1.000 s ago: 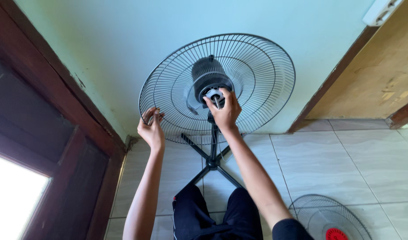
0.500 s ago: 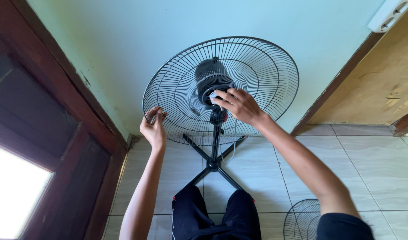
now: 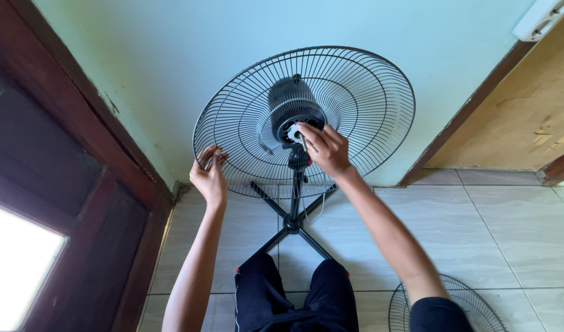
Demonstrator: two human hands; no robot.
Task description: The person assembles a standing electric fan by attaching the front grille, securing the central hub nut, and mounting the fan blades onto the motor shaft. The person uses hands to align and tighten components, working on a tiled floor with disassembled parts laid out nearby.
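Rear fan guard (image 3: 362, 98), black wire, round, mounted on the motor housing (image 3: 291, 101) of a standing fan, tilted back toward the pale green wall (image 3: 171, 49). No blade fitted; bare spindle and a small pale hub piece (image 3: 293, 132) at the centre of the guard.

Head view, looking down past two raised arms. Left hand (image 3: 209, 175) at the lower left rim of the guard, fingers curled closed around the outer wire, thumb pressed against them. Right hand (image 3: 325, 147) at the centre, fingertips pinched on the pale hub piece just in front of the motor, palm turned down, wrist bent; grip closed, though how tight cannot be told.

Below the guard, a black pole (image 3: 294, 200) down to a cross-shaped base (image 3: 292, 227) standing on the tiled floor (image 3: 479, 227), a thin cord hanging beside the pole. Knees in black trousers (image 3: 294, 295) on the floor just in front of the base, between the two forearms.

Second wire guard (image 3: 472, 304) flat on the floor at the lower right, partly hidden by the right sleeve, well apart from the stand. Dark wooden door frame (image 3: 79, 135) along the left, bright light at its lower corner. Brown wooden panel (image 3: 528, 110) on the right, a white socket strip (image 3: 540, 18) at the top right corner of the wall.
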